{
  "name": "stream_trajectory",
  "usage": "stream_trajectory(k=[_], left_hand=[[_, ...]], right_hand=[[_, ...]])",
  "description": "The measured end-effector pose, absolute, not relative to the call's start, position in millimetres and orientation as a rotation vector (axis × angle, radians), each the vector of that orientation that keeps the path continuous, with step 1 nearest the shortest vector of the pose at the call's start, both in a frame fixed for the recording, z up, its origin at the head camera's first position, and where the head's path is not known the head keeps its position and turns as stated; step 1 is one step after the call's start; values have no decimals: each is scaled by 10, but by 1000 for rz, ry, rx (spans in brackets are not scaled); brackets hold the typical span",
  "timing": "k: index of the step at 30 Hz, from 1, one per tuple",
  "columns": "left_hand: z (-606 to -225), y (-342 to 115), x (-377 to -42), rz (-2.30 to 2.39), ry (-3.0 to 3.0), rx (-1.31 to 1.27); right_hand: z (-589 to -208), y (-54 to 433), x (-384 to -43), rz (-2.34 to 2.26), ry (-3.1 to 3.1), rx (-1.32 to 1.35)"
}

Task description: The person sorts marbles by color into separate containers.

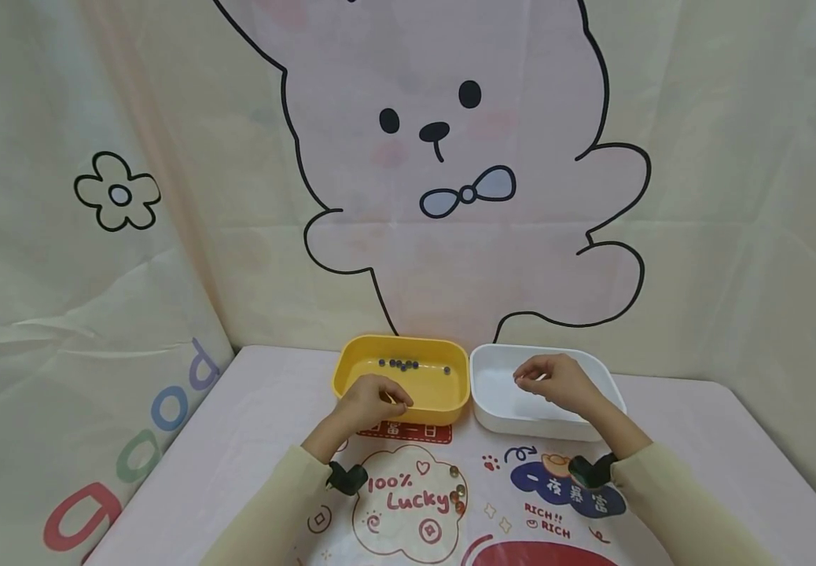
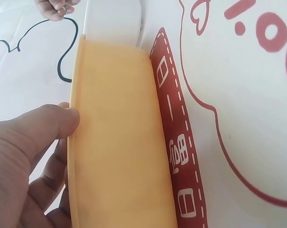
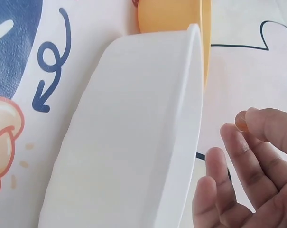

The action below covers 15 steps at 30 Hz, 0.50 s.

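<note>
My left hand (image 1: 374,401) is at the near rim of the yellow tray (image 1: 450,414), thumb on the rim and fingers curled behind it, in the left wrist view. Dark bluish marbles (image 1: 404,365), several of them, lie in that tray, mostly grouped near its back. Above the white tray (image 1: 521,425), my right hand (image 1: 556,381) pinches an orange-brown marble (image 3: 241,122) between thumb and index finger, its other fingers loosely bent. On the tablecloth, several amber marbles (image 1: 460,490) sit in front of the trays.
Both trays stand side by side at the back of the table, near a printed curtain (image 1: 450,267) with a bear drawing. The pale tablecloth (image 1: 273,424) carries printed words and pictures. Another curtain (image 1: 61,314) hangs along the left side.
</note>
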<state>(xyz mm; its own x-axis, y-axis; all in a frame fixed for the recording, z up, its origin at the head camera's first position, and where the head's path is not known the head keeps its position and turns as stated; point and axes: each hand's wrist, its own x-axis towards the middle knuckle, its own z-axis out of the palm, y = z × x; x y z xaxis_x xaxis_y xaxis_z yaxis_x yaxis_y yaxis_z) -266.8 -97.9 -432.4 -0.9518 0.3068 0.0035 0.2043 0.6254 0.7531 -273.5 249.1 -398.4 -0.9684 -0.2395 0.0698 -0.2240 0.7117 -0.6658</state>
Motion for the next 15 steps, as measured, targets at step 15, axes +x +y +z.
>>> stream_trajectory(k=[15], left_hand=[[-4332, -976, -2672, 1220, 2731, 441]], right_hand=[[-4159, 2569, -2952, -1180, 2840, -319]])
